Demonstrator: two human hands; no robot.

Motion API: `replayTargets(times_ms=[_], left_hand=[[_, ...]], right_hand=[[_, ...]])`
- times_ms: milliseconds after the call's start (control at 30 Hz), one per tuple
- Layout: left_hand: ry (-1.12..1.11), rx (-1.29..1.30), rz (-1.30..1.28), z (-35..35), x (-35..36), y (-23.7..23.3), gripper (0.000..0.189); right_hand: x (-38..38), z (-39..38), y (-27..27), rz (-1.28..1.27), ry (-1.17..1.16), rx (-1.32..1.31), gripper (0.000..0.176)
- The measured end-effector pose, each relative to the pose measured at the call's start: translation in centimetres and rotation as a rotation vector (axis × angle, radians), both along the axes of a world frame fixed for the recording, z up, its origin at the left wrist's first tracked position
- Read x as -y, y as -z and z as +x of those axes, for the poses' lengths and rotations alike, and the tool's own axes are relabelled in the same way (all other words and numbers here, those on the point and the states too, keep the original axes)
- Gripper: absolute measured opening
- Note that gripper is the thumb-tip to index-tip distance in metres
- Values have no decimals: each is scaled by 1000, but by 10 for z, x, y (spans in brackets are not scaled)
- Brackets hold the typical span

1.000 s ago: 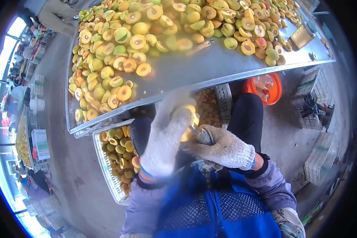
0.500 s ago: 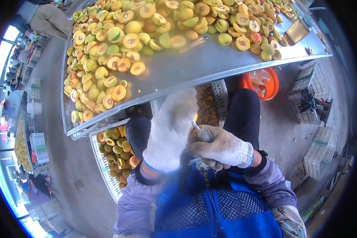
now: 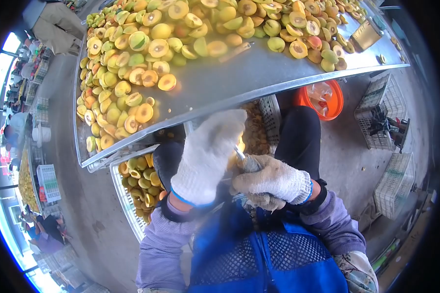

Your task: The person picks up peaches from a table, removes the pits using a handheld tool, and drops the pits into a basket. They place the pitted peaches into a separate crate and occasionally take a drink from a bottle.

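In a white knitted glove, my left hand is closed round a yellow fruit piece, of which only an edge shows between the fingers. My right hand, gloved too, grips a small metal tool whose tip touches the fruit. Both hands are close together above my lap, just in front of the table edge. Many halved yellow-green fruits lie piled on the metal table. Below left, a white crate holds more fruit halves. Another crate with fruit pieces stands between my knees.
An orange bucket with plastic inside stands under the table's right side. White crates are on the floor at the right. A small box lies on the table. At the upper left stands a person in tan trousers.
My left hand has turned slightly, and more of the yellow fruit shows at its fingers. My right hand has barely moved. The table appears shifted slightly in view.
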State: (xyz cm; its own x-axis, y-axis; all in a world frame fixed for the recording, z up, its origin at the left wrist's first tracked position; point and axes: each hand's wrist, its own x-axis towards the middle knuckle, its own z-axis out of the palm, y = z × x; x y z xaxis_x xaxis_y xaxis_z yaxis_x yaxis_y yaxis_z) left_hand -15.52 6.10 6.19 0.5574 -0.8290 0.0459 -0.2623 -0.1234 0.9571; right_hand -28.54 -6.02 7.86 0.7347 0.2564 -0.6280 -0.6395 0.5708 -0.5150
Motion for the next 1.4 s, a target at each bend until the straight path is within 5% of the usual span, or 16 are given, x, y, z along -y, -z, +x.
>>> replayTargets(times_ms=[167, 267, 500, 600, 667, 733, 800, 867, 933, 1133, 1267, 1400], left_hand=[[-181, -65, -3, -14, 3, -7, 35], [-34, 633, -56, -3, 3, -7, 33], [-15, -485, -94, 4, 7, 10, 42], [-70, -541, -131, -1, 10, -6, 49], [-107, -197, -132, -9, 5, -6, 45], [-175, -167, -148, -18, 4, -7, 42], [-291, -460, -174, -30, 5, -11, 39], [-185, 214, -153, -24, 2, 1, 34], [-91, 423, -189, -9, 3, 1, 33], [-186, -737, -174, -25, 7, -12, 29], [-141, -601, -177, -25, 7, -5, 43], [-177, -751, -171, -27, 3, -13, 45]], right_hand=[[4, -5, 8, 102, -33, 71, 24], [4, -5, 13, 132, -2, 74, 24], [2, -4, 11, 58, 23, 91, 21], [6, -1, 0, 58, -4, -23, 19], [9, -1, -4, 121, -36, 7, 19], [10, -2, -2, 167, -33, 36, 19], [4, -8, 9, 204, -7, 55, 21], [2, -13, 16, 243, 14, 103, 26], [-1, -16, 21, 279, 45, 116, 27], [-6, -26, 30, 397, 72, 178, 25], [-7, -28, 34, 340, 78, 204, 22], [5, -18, 8, 184, -74, 9, 17]])
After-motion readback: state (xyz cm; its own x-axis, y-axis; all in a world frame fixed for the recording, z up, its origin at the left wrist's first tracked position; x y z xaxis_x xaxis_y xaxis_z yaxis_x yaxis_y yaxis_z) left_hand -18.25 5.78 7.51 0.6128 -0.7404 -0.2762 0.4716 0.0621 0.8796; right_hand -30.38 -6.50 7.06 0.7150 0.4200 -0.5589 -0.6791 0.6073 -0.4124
